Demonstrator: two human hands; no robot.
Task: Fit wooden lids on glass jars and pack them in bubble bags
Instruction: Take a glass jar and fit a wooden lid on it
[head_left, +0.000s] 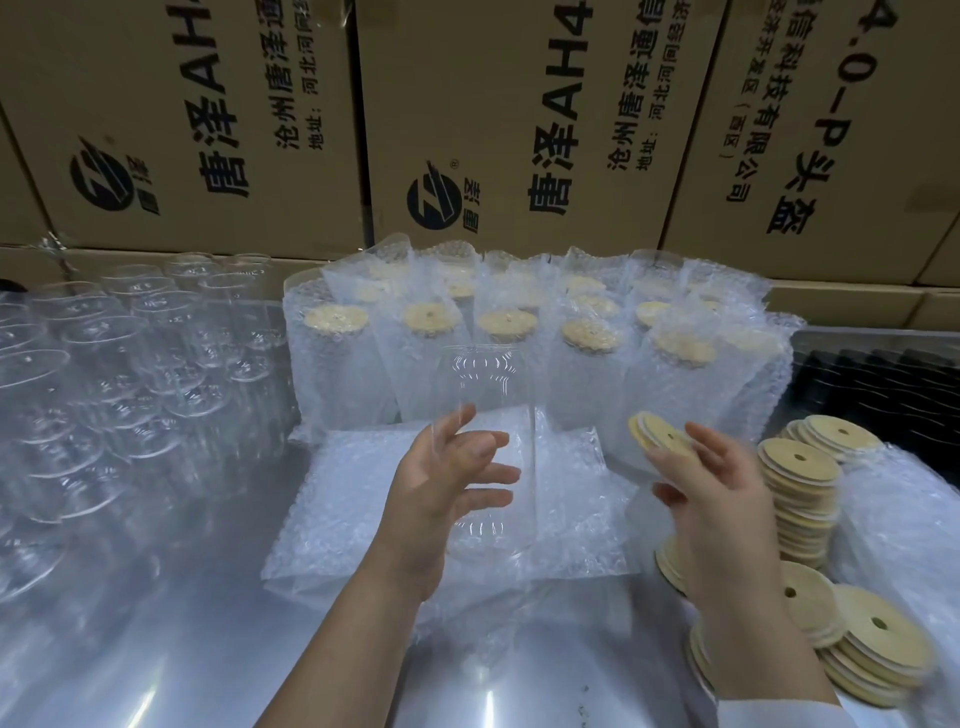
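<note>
The left hand (447, 488) gripped a clear glass jar (488, 384) upright in the middle of the scene. Its fingers (493, 473) were curled round the jar's near side and slightly spread, with the thumb up by the shoulder. The jar stood over a flat stack of empty bubble bags (358, 499) lying on the shiny metal table (156, 623).

Just to the right, apart from the jar, the right hand (717, 499) pinched a wooden lid (657, 436) at its fingertips. The lid was tilted on edge (it may have been two lids together; the blur made that hard to tell).

Further right, more wooden lids with centre holes sat in a leaning stack (800, 483), and others were fanned out nearer the camera (878, 649).

Behind the hands, rows of lidded jars already in bubble bags (587, 332) stood upright. On the far left stood a crowd of bare glass jars (156, 338). Printed cardboard boxes (519, 130) walled off the far side, and a dark tray (883, 384) lay at far right.
</note>
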